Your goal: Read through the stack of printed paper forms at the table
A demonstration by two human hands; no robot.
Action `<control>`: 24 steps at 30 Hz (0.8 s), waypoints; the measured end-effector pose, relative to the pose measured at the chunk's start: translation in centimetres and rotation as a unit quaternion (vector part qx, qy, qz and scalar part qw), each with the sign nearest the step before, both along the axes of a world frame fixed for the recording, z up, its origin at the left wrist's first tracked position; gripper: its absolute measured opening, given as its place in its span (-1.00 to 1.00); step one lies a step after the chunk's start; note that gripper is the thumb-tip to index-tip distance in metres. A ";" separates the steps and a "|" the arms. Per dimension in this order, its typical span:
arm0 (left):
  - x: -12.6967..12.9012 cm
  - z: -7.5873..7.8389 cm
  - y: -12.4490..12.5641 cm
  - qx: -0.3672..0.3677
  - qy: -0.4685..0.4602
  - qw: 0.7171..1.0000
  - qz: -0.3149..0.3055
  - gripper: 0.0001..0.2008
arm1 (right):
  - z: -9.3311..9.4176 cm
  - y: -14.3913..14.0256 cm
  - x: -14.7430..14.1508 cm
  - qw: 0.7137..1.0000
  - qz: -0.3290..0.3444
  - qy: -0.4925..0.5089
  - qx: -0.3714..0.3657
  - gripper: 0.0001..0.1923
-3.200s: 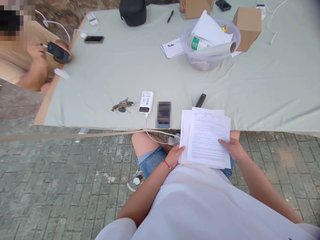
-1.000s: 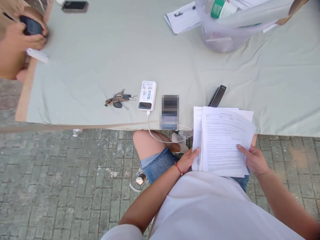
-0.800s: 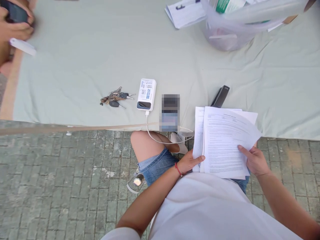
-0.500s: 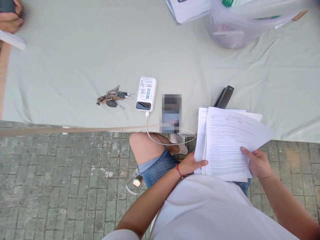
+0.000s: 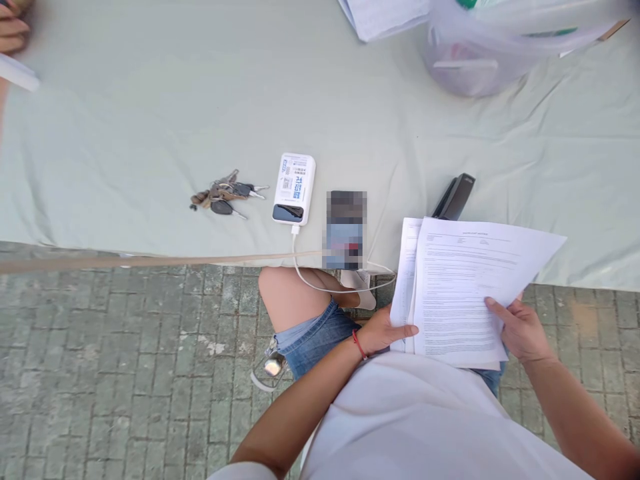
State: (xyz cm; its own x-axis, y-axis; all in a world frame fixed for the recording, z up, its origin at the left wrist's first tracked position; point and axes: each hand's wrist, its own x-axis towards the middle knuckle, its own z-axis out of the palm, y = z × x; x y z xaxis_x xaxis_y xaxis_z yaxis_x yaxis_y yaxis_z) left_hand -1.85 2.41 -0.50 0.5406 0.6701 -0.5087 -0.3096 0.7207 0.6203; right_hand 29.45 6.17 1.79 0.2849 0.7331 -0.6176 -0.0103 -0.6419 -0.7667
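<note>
A stack of printed white papers [image 5: 460, 293] rests on my lap against the table's front edge. My left hand [image 5: 383, 331], with a red cord at the wrist, grips the stack's lower left corner, thumb on top. My right hand [image 5: 517, 330] holds the right side, its fingers on the top sheet, which is fanned out to the right. A black stapler [image 5: 454, 197] lies on the grey-green tablecloth [image 5: 150, 120] just behind the papers.
On the cloth lie a bunch of keys [image 5: 223, 197], a white power bank [image 5: 294, 188] with a white cable [image 5: 320, 283] and a phone [image 5: 345, 230]. A clear plastic tub [image 5: 470, 63] stands at the back right. Another person's hand [image 5: 13, 30] shows at top left. Brick paving lies below.
The top sheet has swung out to the right under my right hand. The view has tilted down, so the far things have slid up and partly out of frame.
</note>
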 end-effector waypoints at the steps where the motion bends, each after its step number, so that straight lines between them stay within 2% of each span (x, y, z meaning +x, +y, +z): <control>1: 0.0 0.0 0.0 0.001 -0.001 1.000 0.000 -0.22 | 0.0 0.0 0.0 1.000 -0.003 0.000 -0.004 -0.48; 9: 0.1 -0.2 0.0 -0.001 -0.021 1.000 -0.010 -0.25 | 0.0 0.1 0.0 1.000 -0.001 -0.007 -0.008 -0.48; 17: 0.0 -0.4 -0.1 0.011 -0.016 0.999 -0.029 -0.26 | 0.1 0.1 0.1 1.000 0.010 -0.014 -0.010 -0.62; 24: 0.0 -0.2 0.0 0.003 -0.006 0.999 -0.035 -0.24 | -0.1 0.0 0.6 0.999 0.001 -0.017 -0.039 -0.54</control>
State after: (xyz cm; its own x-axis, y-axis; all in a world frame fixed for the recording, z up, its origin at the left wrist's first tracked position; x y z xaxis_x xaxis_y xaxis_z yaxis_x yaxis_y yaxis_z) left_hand -1.90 2.43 -0.75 0.5927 0.6332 -0.4978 -0.2661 0.7373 0.6209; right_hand 30.00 6.13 1.64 0.3046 0.6837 -0.6632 0.0169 -0.7001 -0.7139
